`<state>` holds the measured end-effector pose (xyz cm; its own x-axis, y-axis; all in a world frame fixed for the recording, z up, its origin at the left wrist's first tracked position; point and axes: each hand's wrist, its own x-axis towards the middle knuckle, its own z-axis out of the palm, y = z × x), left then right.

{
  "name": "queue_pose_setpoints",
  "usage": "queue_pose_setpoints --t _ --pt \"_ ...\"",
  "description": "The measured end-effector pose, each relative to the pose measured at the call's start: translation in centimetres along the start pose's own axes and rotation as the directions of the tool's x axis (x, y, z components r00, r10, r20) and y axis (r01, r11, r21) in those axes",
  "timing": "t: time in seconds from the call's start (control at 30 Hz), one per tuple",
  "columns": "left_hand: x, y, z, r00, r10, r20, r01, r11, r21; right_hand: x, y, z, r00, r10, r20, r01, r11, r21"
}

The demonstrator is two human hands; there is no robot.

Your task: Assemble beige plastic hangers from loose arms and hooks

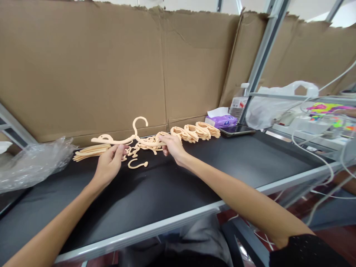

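Both hands hold up one peach plastic hanger [130,138] with its hook pointing upward, a little above the black table [211,167]. My left hand [109,163] pinches its left arm. My right hand [172,145] is closed on its right arm. A loose hook [137,164] lies on the table just below. Several more loose hooks [132,151] lie under the hanger. A flat stack of hanger bodies [90,151] lies to the left, and rows of hanger parts [196,131] stand to the right.
A crumpled clear plastic bag [30,165] sits at the left. A purple tissue pack [221,119], a phone [236,129] and a water bottle [239,102] stand at the back right. Cardboard [111,66] walls the rear. A white bag [275,104] and cables [319,148] crowd the right.
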<state>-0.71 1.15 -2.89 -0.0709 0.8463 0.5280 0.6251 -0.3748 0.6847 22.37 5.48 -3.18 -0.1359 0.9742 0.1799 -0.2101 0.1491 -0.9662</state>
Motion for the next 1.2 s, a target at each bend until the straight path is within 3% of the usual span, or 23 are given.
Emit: queue_pose_setpoints --t 0.17,0.37,0.83,1.0,1.2 --pt "0.3 -0.2 -0.1 1.000 -0.003 -0.030 0.001 0.999 -0.046 -0.2 -0.3 0.1 0.999 0.022 0.037 -0.019 0.995 -0.094" --pt "0.4 -0.2 -0.3 0.998 0.002 -0.061 -0.002 1.000 0.010 -0.5 -0.1 0.2 0.987 0.052 0.150 -0.025 0.983 -0.180" --pt "-0.6 0.9 0.0 0.998 0.041 0.055 -0.046 0.995 0.083 -1.0 0.2 0.6 0.969 0.053 0.242 0.016 0.962 -0.273" --pt "-1.0 0.9 0.3 0.980 0.057 0.191 -0.065 0.997 0.036 -1.0 0.3 0.5 0.968 0.026 0.250 0.053 0.951 -0.304" --pt "-0.8 0.6 0.4 0.978 0.037 0.207 -0.028 0.998 -0.049 -0.9 0.4 0.5 0.969 0.023 0.247 0.058 0.947 -0.315"
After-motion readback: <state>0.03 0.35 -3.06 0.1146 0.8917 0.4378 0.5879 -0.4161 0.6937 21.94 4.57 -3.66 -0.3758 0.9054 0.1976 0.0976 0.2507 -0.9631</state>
